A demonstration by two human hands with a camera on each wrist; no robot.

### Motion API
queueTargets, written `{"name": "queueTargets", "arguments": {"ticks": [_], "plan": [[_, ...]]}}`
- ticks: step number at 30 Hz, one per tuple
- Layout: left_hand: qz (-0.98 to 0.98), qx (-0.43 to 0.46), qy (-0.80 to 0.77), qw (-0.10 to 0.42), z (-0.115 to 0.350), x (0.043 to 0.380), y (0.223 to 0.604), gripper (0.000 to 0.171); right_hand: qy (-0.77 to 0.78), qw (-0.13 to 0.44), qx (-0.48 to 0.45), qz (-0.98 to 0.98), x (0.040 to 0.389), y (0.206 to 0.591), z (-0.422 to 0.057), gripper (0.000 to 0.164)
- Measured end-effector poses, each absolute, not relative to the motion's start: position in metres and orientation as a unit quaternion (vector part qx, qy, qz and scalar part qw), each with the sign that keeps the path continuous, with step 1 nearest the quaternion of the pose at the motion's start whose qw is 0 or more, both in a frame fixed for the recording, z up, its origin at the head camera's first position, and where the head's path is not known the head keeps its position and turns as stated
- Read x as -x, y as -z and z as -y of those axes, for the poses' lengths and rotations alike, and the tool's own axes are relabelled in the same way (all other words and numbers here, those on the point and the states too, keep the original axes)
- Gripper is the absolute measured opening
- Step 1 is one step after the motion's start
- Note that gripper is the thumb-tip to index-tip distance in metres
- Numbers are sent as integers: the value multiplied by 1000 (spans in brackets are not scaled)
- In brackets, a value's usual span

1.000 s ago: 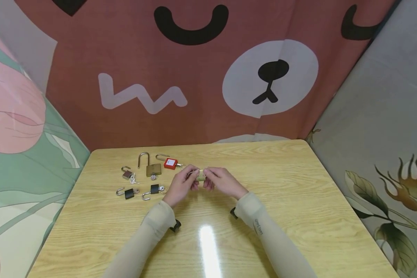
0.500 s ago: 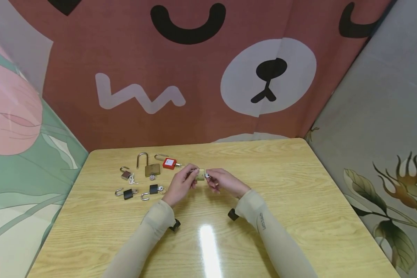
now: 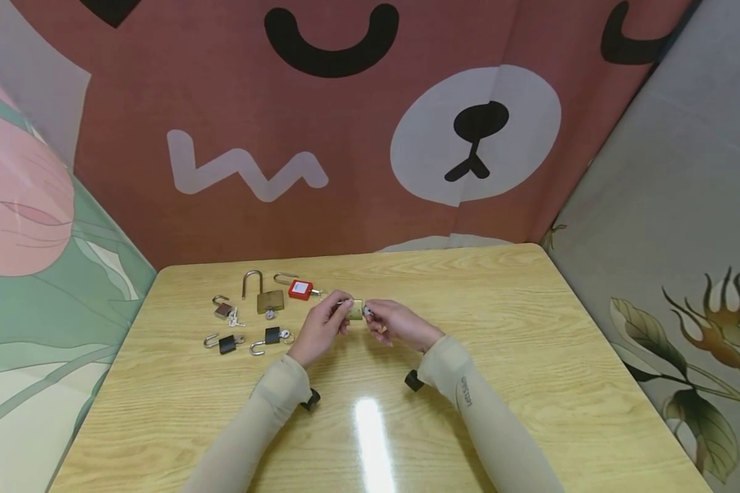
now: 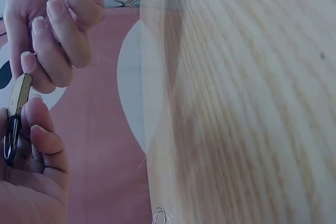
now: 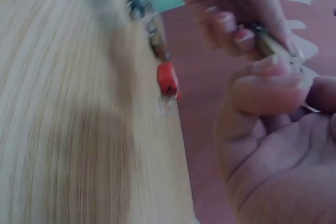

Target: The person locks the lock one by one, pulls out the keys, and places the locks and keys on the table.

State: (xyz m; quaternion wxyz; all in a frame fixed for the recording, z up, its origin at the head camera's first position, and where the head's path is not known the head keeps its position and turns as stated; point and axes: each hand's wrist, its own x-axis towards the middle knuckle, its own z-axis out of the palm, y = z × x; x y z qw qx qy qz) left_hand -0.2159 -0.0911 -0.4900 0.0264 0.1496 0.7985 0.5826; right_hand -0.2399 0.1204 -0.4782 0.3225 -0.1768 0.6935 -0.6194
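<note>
Two hands (image 3: 321,329) (image 3: 403,325), padlock (image 3: 356,310) and key (image 3: 368,311) between, wide tabletop (image 3: 506,335) toward right edge (image 3: 618,366).

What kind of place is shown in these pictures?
Probably an indoor work corner enclosed by printed sheets: a wood-grain table with open padlocks, a reddish bear-print backdrop behind, and a floral sheet along the right.

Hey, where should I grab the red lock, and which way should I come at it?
I'd pinch the red lock by its body, across the near and far edges, coming down from above. It lies flat, its open shackle pointing left and its keys at the right end, so those edges look freest. Mind the big brass lock close at its near left.
</note>
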Motion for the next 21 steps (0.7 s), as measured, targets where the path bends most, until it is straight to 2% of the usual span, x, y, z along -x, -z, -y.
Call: {"name": "queueTargets", "arguments": {"ticks": [10, 15, 21], "plan": [[-803, -151, -575, 26, 92, 217, 490, 30, 572, 217, 229, -757, 237, 480, -118, 44], [-802, -152, -577, 36, 93, 217, 491, 33, 549, 200, 244, -774, 237, 481, -120, 45], [-798, -150, -583, 46, 94, 216, 492, 28, 537, 190, 252, -782, 239, 483, -122, 44]]}}
